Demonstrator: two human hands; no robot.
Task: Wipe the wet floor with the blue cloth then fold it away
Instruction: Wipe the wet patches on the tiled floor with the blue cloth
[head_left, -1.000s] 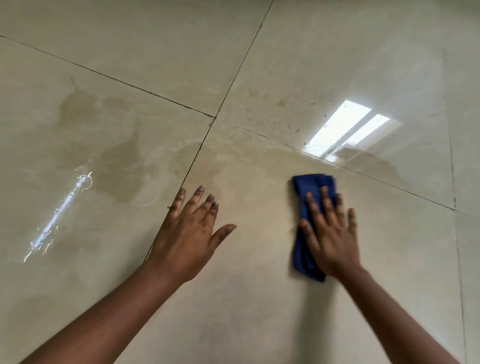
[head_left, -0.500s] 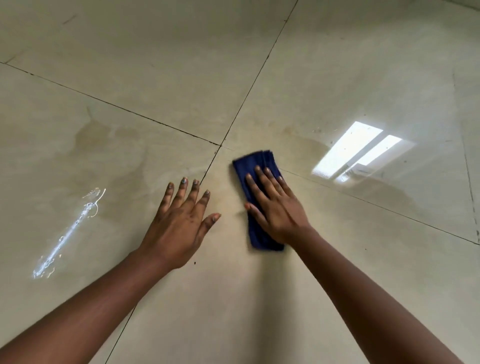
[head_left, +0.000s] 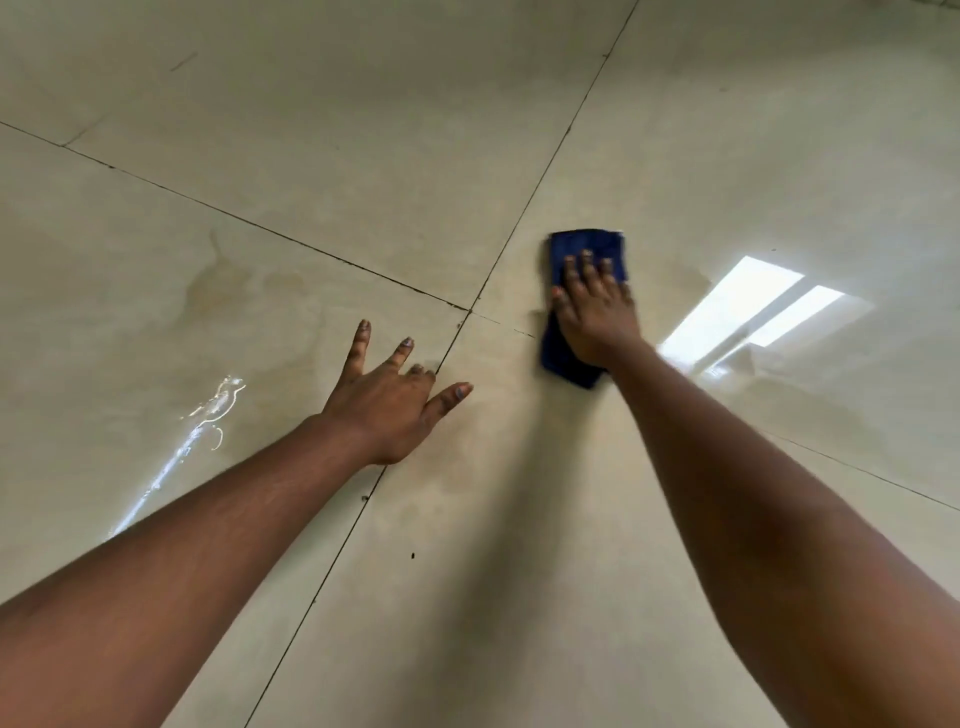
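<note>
Leftmost, a bright streak of glare with thin curls of standing water (head_left: 208, 415) on the glossy beige tiled floor (head_left: 311, 130), and above it a darker, damp-looking patch (head_left: 234, 280) spreading across the same tile. Next, the bare left forearm reaching in from the lower left corner, ending in the left hand (head_left: 387, 405), palm down and open, fingers spread wide, thumb pointing right, gripping nothing. Fingertips (head_left: 362, 327) near or on the tile; contact hard to judge from this angle. Just right of that hand, dark grout lines (head_left: 519, 218) crossing at a junction of four tiles, one line running diagonally from the top of the view down past the wrist. Right of the junction, the folded dark blue cloth (head_left: 587, 244), a narrow oblong lying flat on the floor, long side pointing away from the person. On top of it, the right hand (head_left: 597, 312), flat and open, palm pressed down on the cloth, fingers stretched forward, not curled around it; blue fabric showing beyond the fingertips and beside the heel of the palm. Right forearm coming in from the lower right corner. Farthest right, a bright white window reflection (head_left: 743, 306) in two panes on the shiny tile, close to the cloth but apart from it.
</note>
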